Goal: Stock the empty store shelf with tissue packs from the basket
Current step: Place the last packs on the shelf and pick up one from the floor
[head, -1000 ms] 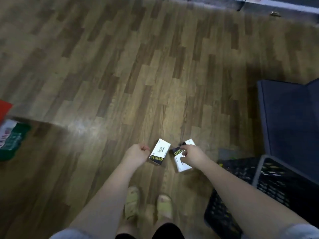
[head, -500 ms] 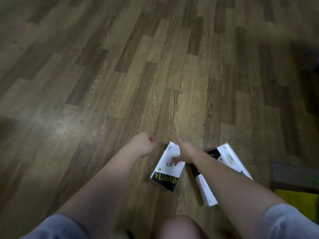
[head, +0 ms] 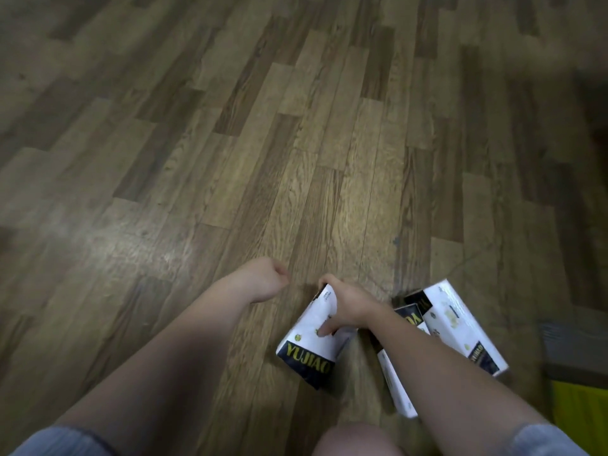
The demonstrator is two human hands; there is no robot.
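Note:
A white tissue pack with a black "YUJIAO" band (head: pixel 307 343) lies on the wooden floor, and my right hand (head: pixel 345 307) grips its top with fingers around it. Two more white-and-black tissue packs lie to the right: one (head: pixel 455 327) in full view, the other (head: pixel 394 380) partly hidden under my right forearm. My left hand (head: pixel 263 281) hovers left of the gripped pack, closed in a fist with nothing in it. Neither the basket nor the shelf is in view.
Wood-pattern floor (head: pixel 263 143) fills most of the view. A yellow object (head: pixel 582 413) sits at the lower right edge beneath a grey strip. My knee (head: pixel 355 441) shows at the bottom centre.
A second ago each hand held a pack while I stood by the basket. Now I am crouched low; the left hand has let go and the right hand grips the left pack.

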